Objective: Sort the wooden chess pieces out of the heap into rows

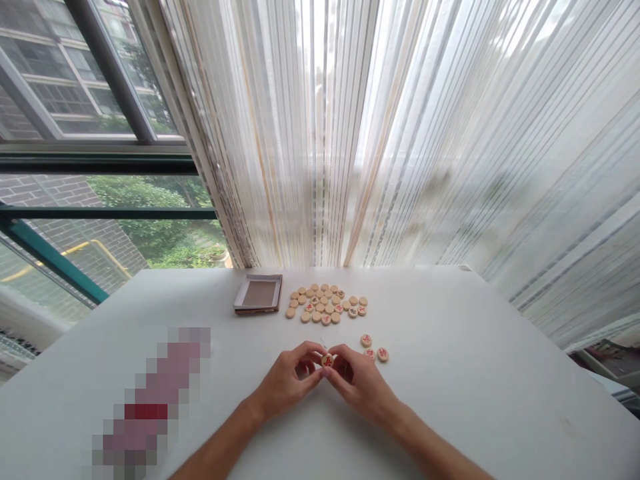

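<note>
My left hand point(290, 381) and my right hand point(357, 377) meet over the white table point(475, 373), fingertips pinched together on one round wooden chess piece point(327, 361) with a red character on top. Just to the right of my right hand lie three more red-marked pieces point(375, 349). Farther back sits a loose cluster of several pale wooden pieces point(326, 305), some showing red or dark characters, others blank. An open shallow cardboard box point(259, 294) lies left of that cluster.
A blurred, pixelated reddish patch point(150, 407) covers part of the table at the left. Sheer striped curtains point(400, 133) hang right behind the table's far edge. A window point(75, 133) with a view of buildings and trees is at the left.
</note>
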`<state>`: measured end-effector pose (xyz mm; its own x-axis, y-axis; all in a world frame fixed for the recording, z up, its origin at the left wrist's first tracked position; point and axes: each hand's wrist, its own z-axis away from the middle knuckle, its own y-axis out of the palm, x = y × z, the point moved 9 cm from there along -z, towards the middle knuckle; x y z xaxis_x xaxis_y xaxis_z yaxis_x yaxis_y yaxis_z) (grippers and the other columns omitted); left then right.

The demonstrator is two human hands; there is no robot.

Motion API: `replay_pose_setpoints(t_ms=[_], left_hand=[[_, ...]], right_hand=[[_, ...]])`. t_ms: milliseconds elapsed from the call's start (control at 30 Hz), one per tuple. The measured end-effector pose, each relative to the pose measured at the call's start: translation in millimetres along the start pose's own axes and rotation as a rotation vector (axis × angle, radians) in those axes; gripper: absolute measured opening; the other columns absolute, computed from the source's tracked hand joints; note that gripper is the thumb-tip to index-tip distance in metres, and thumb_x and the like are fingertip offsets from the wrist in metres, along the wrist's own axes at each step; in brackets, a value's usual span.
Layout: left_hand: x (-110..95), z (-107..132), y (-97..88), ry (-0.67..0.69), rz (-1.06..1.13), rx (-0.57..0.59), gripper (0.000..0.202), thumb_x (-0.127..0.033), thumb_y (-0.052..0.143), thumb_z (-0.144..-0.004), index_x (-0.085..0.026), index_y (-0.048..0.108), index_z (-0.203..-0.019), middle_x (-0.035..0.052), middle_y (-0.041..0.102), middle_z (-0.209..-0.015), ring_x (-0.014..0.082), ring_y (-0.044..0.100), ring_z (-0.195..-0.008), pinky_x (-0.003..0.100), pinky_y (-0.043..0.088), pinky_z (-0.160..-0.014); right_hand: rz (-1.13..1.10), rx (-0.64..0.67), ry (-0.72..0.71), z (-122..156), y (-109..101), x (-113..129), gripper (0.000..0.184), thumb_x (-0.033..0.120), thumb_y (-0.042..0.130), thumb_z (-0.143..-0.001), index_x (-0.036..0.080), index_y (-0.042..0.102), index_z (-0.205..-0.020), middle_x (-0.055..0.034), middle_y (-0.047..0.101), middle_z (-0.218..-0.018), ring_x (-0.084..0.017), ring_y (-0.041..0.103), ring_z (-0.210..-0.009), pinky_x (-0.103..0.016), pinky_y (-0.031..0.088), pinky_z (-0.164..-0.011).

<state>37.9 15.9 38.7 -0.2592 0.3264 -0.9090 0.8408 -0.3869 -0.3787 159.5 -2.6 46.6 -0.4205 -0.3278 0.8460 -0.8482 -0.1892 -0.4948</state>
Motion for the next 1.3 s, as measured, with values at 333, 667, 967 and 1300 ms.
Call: replay_pose_setpoints(t_ms=[333,667,967,1300], left_hand=[[-1.9,1.8,3.9,-0.023,-0.02,0.04,0.019,-0.034,0.063,-0.09,-0.02,0.065,-0.103,0.0045,0.077,-0.09,0.0172,0.07,-0.078,0.025,0.05,-0.069],[6.3,1.6,0.3,-0.025,-0.088,0.005,0.02,-0.027,0.064,-0.087,-0.022,0.064,-0.107,0.0024,0.077,-0.089,0.0147,0.065,-0.071,0.025,0.05,-0.067],[6.4,1.6,-1.0,-0.022,-0.087,-0.011,0.025,-0.031,0.063,-0.088,-0.022,0.062,-0.111,0.0037,0.076,-0.089,0.0145,0.064,-0.069,0.026,0.051,-0.067],[4.1,2.1,-3.2,-0.019,-0.131,-0.025,0.019,-0.029,0.059,-0.09,-0.022,0.064,-0.107,0.0028,0.073,-0.085,0.0148,0.064,-0.071,0.024,0.051,-0.067]], right_hand=[[-0.118,-0.021,0.106,-0.6,0.2,-16.1,0.017,0.035,0.063,-0.088,0.018,0.062,-0.085,0.0022,0.059,-0.067,-0.012,0.049,-0.06,-0.023,0.038,-0.055],[-0.097,0.01,0.062,-0.9,-3.4,-6.0,0.026,0.039,0.048,-0.098,0.019,0.063,-0.092,0.0004,0.065,-0.074,-0.013,0.054,-0.066,-0.024,0.04,-0.06],[-0.025,-0.066,0.039,-4.4,-22.5,0.4,0.03,0.042,0.046,-0.098,0.02,0.066,-0.091,-0.002,0.071,-0.079,-0.016,0.062,-0.071,-0.025,0.046,-0.062],[0.007,-0.364,0.076,-13.2,-99.9,-30.0,0.03,0.042,0.051,-0.096,0.022,0.064,-0.113,-0.004,0.073,-0.088,-0.017,0.065,-0.071,-0.03,0.054,-0.068]])
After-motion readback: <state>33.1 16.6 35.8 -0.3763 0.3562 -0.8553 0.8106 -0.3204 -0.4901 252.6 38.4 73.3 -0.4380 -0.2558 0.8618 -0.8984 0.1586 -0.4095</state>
